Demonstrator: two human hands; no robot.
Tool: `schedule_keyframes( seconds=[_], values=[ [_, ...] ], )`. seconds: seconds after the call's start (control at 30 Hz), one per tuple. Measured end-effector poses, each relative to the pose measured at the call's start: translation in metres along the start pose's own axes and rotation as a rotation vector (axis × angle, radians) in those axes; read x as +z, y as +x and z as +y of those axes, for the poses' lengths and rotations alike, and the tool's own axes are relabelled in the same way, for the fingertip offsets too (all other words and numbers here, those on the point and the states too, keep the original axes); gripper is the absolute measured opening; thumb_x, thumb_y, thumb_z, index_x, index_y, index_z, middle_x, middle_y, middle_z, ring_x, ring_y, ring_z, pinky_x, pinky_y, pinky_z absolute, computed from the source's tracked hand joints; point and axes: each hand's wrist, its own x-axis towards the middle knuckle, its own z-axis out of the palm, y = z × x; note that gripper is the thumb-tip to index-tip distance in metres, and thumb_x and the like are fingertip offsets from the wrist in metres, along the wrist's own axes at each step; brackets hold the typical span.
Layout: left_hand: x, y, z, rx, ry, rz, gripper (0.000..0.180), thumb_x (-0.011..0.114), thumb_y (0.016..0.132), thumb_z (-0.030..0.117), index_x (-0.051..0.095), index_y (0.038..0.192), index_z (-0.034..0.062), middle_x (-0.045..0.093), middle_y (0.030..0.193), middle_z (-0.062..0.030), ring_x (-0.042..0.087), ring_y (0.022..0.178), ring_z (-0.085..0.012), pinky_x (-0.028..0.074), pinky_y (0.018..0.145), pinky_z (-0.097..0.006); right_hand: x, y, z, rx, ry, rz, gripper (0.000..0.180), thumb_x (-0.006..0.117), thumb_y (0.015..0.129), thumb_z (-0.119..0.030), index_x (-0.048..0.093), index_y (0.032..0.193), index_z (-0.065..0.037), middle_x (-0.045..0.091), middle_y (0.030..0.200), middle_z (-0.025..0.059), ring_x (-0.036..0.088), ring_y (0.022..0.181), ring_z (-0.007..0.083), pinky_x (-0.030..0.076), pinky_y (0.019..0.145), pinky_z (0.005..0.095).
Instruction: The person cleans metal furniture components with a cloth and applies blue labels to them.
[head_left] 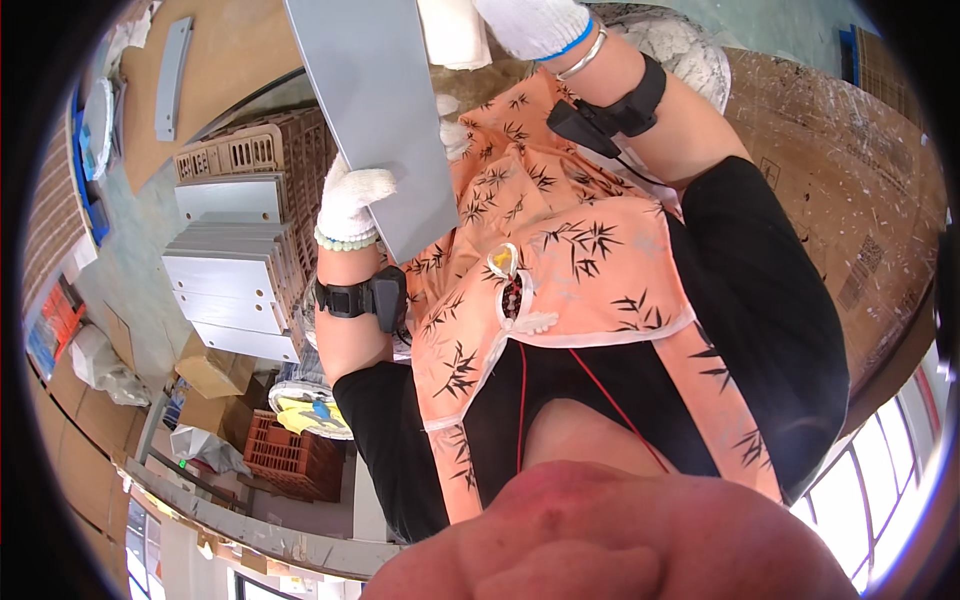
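Observation:
A long, flat grey panel (380,120) slants across the upper middle of the head view, its far end cut off by the frame. My left hand (352,200), in a white knit glove, is closed on the panel's left edge near its lower end, thumb over the top face. At the top edge is my right hand (535,25), also gloved in white with a blue cuff band; its fingers run out of the picture. Next to it hangs a white cloth-like piece (455,35); whether the hand touches it is unclear. Under the panel lies my peach apron (510,170) with dark leaf prints.
Left of my arm, grey boards (225,290) with small holes are stacked beside a tan plastic crate (235,155). A narrow grey strip (174,80) lies on brown board farther left. A red-brown crate (290,455) stands lower left. Large cardboard (830,190) spreads at right.

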Motion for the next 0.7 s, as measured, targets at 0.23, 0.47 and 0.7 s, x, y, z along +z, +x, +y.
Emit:
schedule_keyframes(
  seconds=[0.23, 0.47, 0.7],
  values=[
    [-0.014, -0.015, -0.005, 0.037, 0.017, 0.036, 0.095, 0.085, 0.069, 0.026, 0.040, 0.146, -0.0090, 0.052, 0.142, -0.0268, 0.060, 0.123, -0.0366, 0.053, 0.100, -0.047, 0.001, -0.003, 0.014, 0.040, 0.042, -0.225, 0.053, 0.063, 0.091, -0.008, 0.049, 0.142, -0.004, 0.059, 0.121, 0.0029, 0.056, 0.110, 0.0122, 0.050, 0.095, 0.0286],
    [-0.005, -0.010, -0.007, 0.011, 0.131, 0.005, 0.084, 0.081, 0.076, 0.018, 0.043, 0.146, -0.0064, 0.055, 0.141, -0.0254, 0.059, 0.126, -0.0376, 0.050, 0.104, -0.048, -0.009, -0.012, -0.011, 0.079, -0.141, -0.150, 0.060, 0.065, 0.085, -0.004, 0.048, 0.142, -0.003, 0.059, 0.117, 0.0035, 0.057, 0.108, 0.0132, 0.050, 0.094, 0.0293],
    [-0.002, -0.001, -0.005, 0.006, 0.118, -0.017, 0.084, 0.082, 0.076, 0.020, 0.043, 0.146, -0.0062, 0.055, 0.142, -0.0244, 0.060, 0.125, -0.0362, 0.049, 0.105, -0.048, -0.021, -0.006, -0.001, 0.077, -0.064, -0.218, 0.063, 0.062, 0.083, -0.002, 0.045, 0.144, -0.002, 0.059, 0.123, 0.0064, 0.056, 0.113, 0.0153, 0.048, 0.100, 0.0313]
  ],
)
